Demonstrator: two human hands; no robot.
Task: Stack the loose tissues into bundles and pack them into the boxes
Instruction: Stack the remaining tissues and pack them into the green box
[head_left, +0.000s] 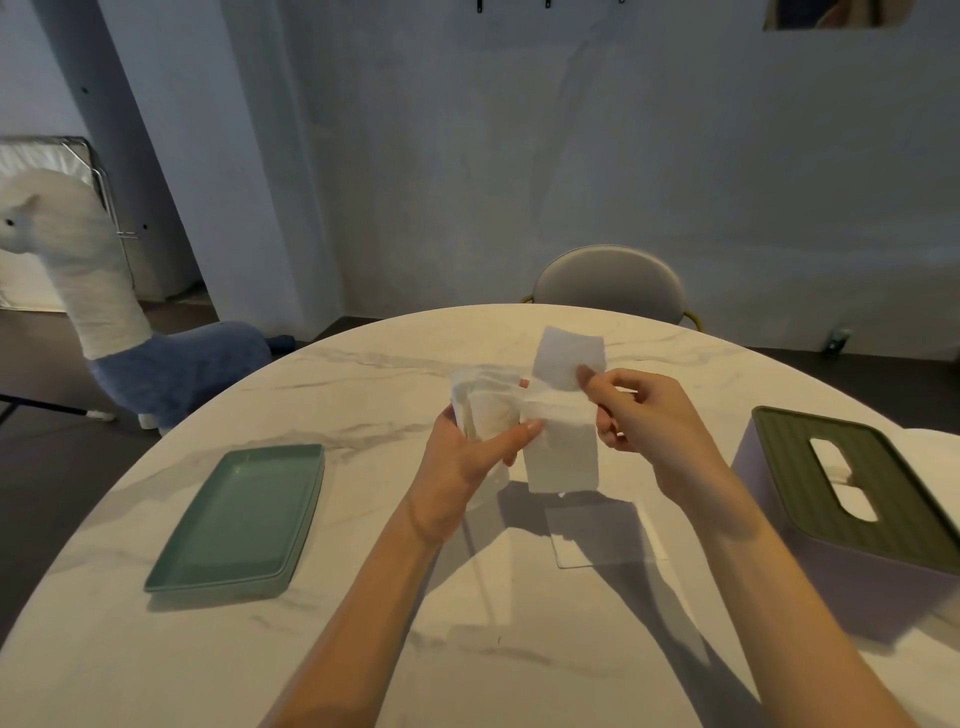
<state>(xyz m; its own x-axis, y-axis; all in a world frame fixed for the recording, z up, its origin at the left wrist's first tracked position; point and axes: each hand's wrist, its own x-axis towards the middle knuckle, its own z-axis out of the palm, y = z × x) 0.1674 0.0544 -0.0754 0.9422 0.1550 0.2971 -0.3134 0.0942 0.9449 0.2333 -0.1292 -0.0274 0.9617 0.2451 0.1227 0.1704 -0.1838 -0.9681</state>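
Over the middle of the marble tabletop (363, 649), held up in the air, the person has tissues in both hands. The left hand (467, 462) has its grip closed round a small bundle of tissues (488, 405), thumb lying across the front and the fingers hidden behind the paper. The right hand (639, 410) pinches a single loose tissue (563, 415) between thumb and fingertips near its middle, so the upper part stands up while the lower part hangs down beside the bundle. This paper looks to me almost weightless and quite limp: it bends where it is held, will crumple or tear if squeezed hard, and will slip sideways out of a stack unless the edges are squared. I would take a sheet by a corner or a fold line, and the bundle flat across its width. At the right edge sits a lilac tissue box (810, 577) with a dark green slotted lid (883, 467) on it; the frame cuts it off, and something white shows through the slot, though I cannot say how full it is. A pale shape behind the box is too cropped to name. A clear flat sheet (602, 540) lies under the hands, hard to make out. To the left lies a green tray (244, 514).
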